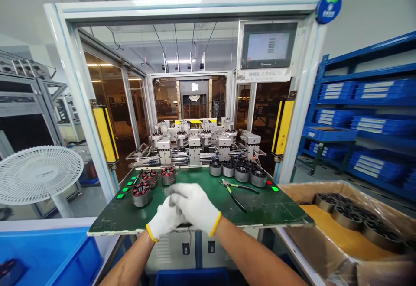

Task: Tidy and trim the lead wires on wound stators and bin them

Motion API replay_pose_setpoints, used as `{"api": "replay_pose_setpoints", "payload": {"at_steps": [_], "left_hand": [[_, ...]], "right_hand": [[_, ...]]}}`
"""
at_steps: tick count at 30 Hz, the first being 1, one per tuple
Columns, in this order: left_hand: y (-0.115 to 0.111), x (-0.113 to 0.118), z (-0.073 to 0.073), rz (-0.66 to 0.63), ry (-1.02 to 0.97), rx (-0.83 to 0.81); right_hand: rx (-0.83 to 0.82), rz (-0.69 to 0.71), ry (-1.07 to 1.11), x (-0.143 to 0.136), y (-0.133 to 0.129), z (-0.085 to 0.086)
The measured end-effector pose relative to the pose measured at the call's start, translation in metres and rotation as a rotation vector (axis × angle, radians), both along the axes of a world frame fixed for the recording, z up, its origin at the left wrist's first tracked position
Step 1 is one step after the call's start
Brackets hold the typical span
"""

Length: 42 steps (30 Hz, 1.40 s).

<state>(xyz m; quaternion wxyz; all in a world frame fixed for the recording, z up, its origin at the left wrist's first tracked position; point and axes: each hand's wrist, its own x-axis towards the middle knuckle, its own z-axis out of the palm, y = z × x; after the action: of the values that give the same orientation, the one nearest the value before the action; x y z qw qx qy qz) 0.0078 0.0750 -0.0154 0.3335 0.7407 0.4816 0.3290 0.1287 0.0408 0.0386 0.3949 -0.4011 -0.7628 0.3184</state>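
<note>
Both my hands wear white gloves with yellow cuffs and meet over the front of the green worktop (214, 214). My right hand (194, 204) lies across my left hand (166, 216), its fingers curled over it. The left fingers are mostly covered, and anything held between the hands is hidden. Just beyond to the left stand wound motor stators with red wire: one stator (142, 195) near, another stator (149, 177) behind it and a third stator (168, 176). Pliers (234, 190) with green-and-black handles lie spread to the right of my hands.
Several dark stator cores (242, 173) line the worktop's back right. Behind is a winding machine (195, 145) inside a white frame with a screen (268, 45). An open carton (328, 249) of cores stands right, a blue bin (65, 251) and white fan (39, 175) left.
</note>
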Motion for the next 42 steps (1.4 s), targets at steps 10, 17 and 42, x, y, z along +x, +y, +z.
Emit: {"api": "replay_pose_setpoints", "payload": {"at_steps": [10, 17, 42], "left_hand": [[0.004, -0.007, 0.013, -0.27, -0.019, 0.087], [-0.001, -0.005, 0.016, -0.171, 0.068, 0.024], [-0.005, -0.002, 0.02, -0.151, 0.107, 0.006]], "right_hand": [[0.02, -0.136, 0.015, 0.044, -0.027, -0.019], [-0.397, -0.003, 0.605, 0.045, 0.035, -0.04], [-0.361, 0.062, 0.607, 0.042, 0.043, -0.045]]}}
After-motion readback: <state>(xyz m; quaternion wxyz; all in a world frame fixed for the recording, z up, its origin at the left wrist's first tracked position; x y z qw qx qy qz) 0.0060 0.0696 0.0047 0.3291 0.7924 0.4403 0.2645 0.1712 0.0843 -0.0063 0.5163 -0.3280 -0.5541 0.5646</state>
